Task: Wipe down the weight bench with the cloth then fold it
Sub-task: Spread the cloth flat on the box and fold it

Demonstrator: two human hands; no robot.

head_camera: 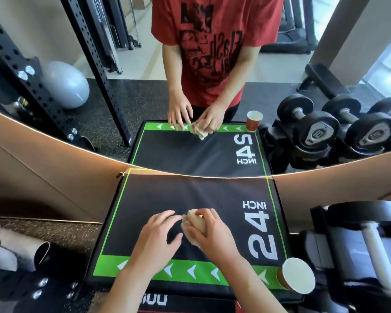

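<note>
At the centre of the lower half of the frame, the right hand (209, 231) grips a bunched beige cloth (193, 222), its fingers curled over the wad and pressing it onto the black top of the padded bench (145, 199) (its surface is marked "24 INCH" and edged in green). The left hand (158, 236) lies just to the left of the cloth with its fingers spread and fairly straight, the fingertips reaching toward the wad; it holds nothing, and whether they actually touch the fabric is hard to tell.

A mirror (54, 136) fills the upper half of the frame and repeats the scene. A paper cup (297, 279) stands on the bench's corner at the lower right of the frame, well apart from the hands. Dumbbells (318, 125) show in the reflection at the upper right.

Judging by the crumpled cloth pressed to the surface, the wiping step looks to be in hand, or perhaps just ending as the free hand comes in; folding has not begun. If wiping goes on, the strokes need to cover the bare stretches toward the mirror and the green borders, steering clear of the cup. Folding then calls for both hands to shake the wad open, spread it flat on the bench and find its corners.
</note>
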